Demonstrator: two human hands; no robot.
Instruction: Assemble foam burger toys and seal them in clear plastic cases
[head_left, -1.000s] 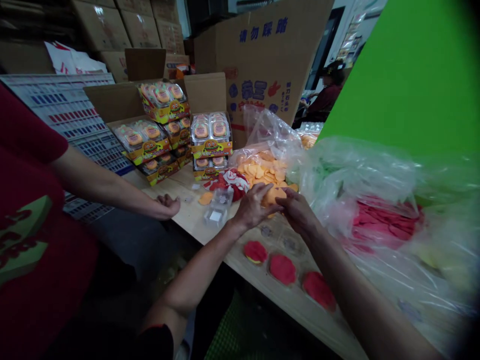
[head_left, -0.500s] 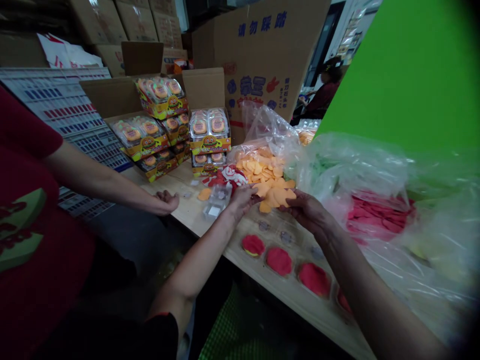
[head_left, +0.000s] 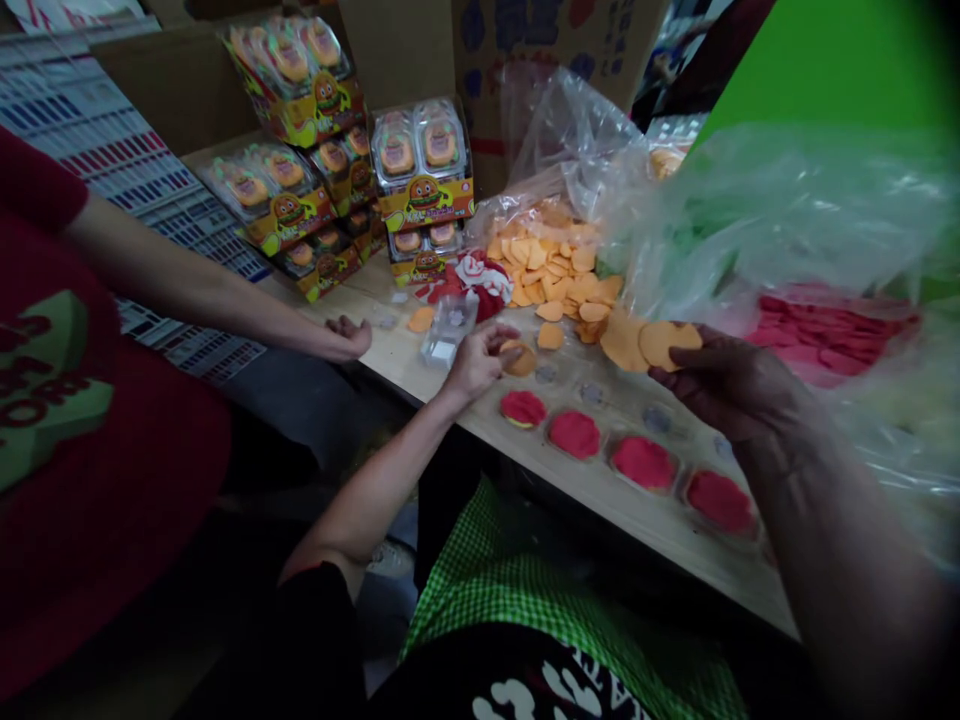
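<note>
At the far left stands a co-worker in a red shirt point(head_left: 112, 420), one arm stretched toward the wooden table point(head_left: 401, 360). The co-worker's hand point(head_left: 349, 338) is half curled at the table's edge; whether it holds anything cannot be told. Behind that arm is a pale panel point(head_left: 135, 180) printed with blue and red marks. Next come the leaning stacks of display boxes point(head_left: 292, 80), filled with toy-like burgers in clear packs, and to their right another stack point(head_left: 424, 165) of the same kind.

In front of this stack lie a loose orange piece point(head_left: 421, 319), a clear plastic container point(head_left: 448, 330) and a crumpled red-and-white bundle point(head_left: 480, 280). Just beside the container, the person's left hand point(head_left: 480, 362) has its fingers drawn in narrow, gripping a round orange piece point(head_left: 519, 358) by its near side — low over the table. Beyond it an orange pile point(head_left: 551, 265) spills from a clear bag.

Nearer the front edge, red pieces point(head_left: 574, 433) sit in a slanting row of clear trays, the leftmost showing a yellow rim. To the right, well apart from the left hand, the person's right hand point(head_left: 720, 385) pinches overlapping orange discs point(head_left: 667, 346) — fanned out, raised above the table. Past it, clear plastic covers a heap of pinkish-red pieces point(head_left: 832, 330), with a bright green panel point(head_left: 847, 80) behind.
</note>
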